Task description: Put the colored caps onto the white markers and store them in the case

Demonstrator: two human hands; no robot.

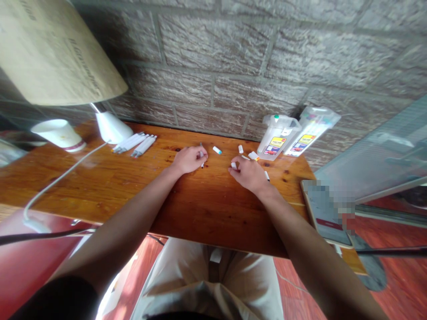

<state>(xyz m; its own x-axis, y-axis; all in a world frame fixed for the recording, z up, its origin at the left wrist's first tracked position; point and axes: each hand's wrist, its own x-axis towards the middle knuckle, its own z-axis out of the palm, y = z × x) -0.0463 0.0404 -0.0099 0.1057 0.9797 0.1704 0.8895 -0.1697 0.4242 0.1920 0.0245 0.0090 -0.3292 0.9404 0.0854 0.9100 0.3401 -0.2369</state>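
Note:
My left hand (189, 159) rests on the wooden table (100, 178) with its fingers curled round a thin marker pen (201, 153) that sticks out above and below them. My right hand (248, 173) lies a little to the right, fingers closed on a small white marker cap (234, 165); another white marker (267, 176) shows just behind its wrist side. Loose caps lie between and beyond the hands: one with a teal tip (217, 150), a white one (240, 149) and an orange-tipped one (253, 155).
A bundle of white markers (135, 144) lies at the back left beside a white lamp base (112, 126) with its cord. A paper cup (60, 133) stands far left. Two clear marker boxes (278, 135) lean against the brick wall. A phone (328, 213) lies at the right edge.

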